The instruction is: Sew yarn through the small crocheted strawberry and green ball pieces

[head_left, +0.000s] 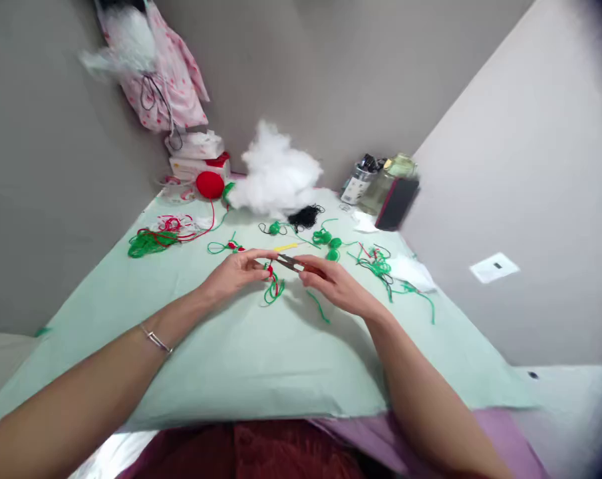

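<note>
Pinched in my left hand (245, 267) is a small red-and-green yarn piece (270, 271), with loose green and red strands (274, 293) hanging below the fingers. My right hand (333, 283) is closed around a pair of small dark scissors (289, 262). The blades point left and reach the fingertips of my left hand, close to the yarn piece. Whether a strand lies between the blades is too small to tell. Just behind the hands lies a yellow crochet hook (285, 247). A cut green strand (319, 307) rests on the table in front of my right hand.
White stuffing (278, 173) is heaped at the back, beside a red yarn ball (209, 185). Green crocheted balls (333, 245) and tangled yarn scraps (378, 266) lie to the right. A dark phone (398, 203) leans at the back right. Red and green yarn (153, 243) lies left.
</note>
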Demonstrator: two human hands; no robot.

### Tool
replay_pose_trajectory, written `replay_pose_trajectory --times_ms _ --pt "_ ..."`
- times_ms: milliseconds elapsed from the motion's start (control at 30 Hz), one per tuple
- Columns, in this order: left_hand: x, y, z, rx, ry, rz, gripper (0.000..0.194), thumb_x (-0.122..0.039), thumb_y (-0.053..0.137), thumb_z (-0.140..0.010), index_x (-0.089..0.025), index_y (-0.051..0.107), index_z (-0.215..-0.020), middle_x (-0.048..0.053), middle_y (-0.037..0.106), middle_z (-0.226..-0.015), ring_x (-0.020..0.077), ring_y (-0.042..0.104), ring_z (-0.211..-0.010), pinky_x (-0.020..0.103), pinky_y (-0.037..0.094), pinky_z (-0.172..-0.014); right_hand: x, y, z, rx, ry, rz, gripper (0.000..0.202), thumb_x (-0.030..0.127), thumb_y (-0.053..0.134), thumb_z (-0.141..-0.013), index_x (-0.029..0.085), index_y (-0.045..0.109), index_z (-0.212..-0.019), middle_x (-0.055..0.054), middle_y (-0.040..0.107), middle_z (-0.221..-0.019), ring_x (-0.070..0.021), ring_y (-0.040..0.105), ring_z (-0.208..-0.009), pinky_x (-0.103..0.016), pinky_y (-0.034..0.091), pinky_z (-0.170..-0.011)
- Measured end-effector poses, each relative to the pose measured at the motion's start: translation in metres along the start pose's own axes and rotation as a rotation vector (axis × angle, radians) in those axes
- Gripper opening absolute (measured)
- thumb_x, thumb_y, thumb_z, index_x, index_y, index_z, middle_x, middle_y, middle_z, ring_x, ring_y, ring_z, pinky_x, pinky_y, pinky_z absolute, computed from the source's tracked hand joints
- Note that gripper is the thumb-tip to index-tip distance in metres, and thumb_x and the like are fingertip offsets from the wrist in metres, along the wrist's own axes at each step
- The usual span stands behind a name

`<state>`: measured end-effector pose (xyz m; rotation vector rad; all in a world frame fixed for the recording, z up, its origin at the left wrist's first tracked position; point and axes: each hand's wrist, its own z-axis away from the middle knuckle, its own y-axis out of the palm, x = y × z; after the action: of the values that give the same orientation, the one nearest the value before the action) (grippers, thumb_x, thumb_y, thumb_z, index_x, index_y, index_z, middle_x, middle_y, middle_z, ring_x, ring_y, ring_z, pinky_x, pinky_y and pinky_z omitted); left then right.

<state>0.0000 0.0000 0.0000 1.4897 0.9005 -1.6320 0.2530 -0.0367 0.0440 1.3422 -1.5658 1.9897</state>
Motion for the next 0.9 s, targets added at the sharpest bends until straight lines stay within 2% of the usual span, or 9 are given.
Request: replay_pose_trajectory --times_ms 67,167,333,600,800,900 --pt "-0.001 0.001 0.001 -0.003 -0.02 0.006 0.055 -0.035 0.077 -0.079 -0.019 0.066 -0.13 0.004 0.073 -0.087 0.0174 0.063 -0.083 0.035 0.043 -0.088 -0.004 0.003 -0.004 -0.039 0.026 0.017 0.047 0.046 0.045 -0.103 0.017 0.065 -0.134 -0.005 0.067 -0.09 -0.0152 0.053 -0.074 -0.027 0.042 -0.069" --pt "-0.001 0.003 0.002 -0.006 -0.036 0.037 0.055 -0.035 0.078 -0.079 -0.019 0.066 -0.13 0.003 0.073 -0.086 0.0177 0.065 -0.084 0.036 0.044 -0.091 -0.008 0.006 -0.008 -0.08 0.055 0.025 0.046 0.044 0.042 -0.104 0.018 0.068 -0.131 -0.006 0.068 -0.091 -0.0158 0.056 -0.076 -0.028 0.043 -0.071" --pt "0.001 0.005 0.002 0.012 -0.018 0.125 0.053 -0.033 0.079 -0.079 -0.021 0.067 -0.129 0.004 0.075 -0.097 0.0182 0.067 -0.09 0.036 0.046 -0.096 -0.007 0.009 -0.008 -0.073 0.04 -0.006 0.041 0.043 0.049 -0.101 0.02 0.069 -0.13 -0.009 0.072 -0.116 -0.0182 0.061 -0.089 -0.03 0.046 -0.079" --pt "0.002 0.004 0.003 0.01 -0.006 0.141 0.053 -0.033 0.079 -0.08 -0.021 0.066 -0.13 0.004 0.076 -0.095 0.0179 0.068 -0.09 0.035 0.047 -0.096 -0.003 0.009 -0.009 -0.084 0.077 0.005 0.04 0.042 0.052 -0.1 0.02 0.071 -0.127 -0.008 0.073 -0.112 -0.0156 0.056 -0.075 -0.03 0.043 -0.072" --pt "0.002 0.007 0.004 0.032 -0.014 0.161 0.054 -0.034 0.079 -0.08 -0.02 0.066 -0.13 0.006 0.078 -0.097 0.0185 0.07 -0.09 0.036 0.049 -0.096 -0.005 0.013 -0.01 -0.095 0.062 -0.06 0.038 0.04 0.057 -0.097 0.019 0.072 -0.124 -0.008 0.074 -0.11 -0.0166 0.059 -0.079 -0.031 0.046 -0.073" --pt "0.004 0.008 0.004 0.06 -0.019 0.181 0.054 -0.033 0.079 -0.08 -0.02 0.066 -0.131 0.006 0.078 -0.1 0.0181 0.07 -0.091 0.036 0.05 -0.095 -0.007 0.016 -0.01 -0.105 0.039 -0.138 0.036 0.038 0.06 -0.095 0.019 0.072 -0.124 -0.009 0.074 -0.114 -0.019 0.065 -0.091 -0.032 0.049 -0.081"
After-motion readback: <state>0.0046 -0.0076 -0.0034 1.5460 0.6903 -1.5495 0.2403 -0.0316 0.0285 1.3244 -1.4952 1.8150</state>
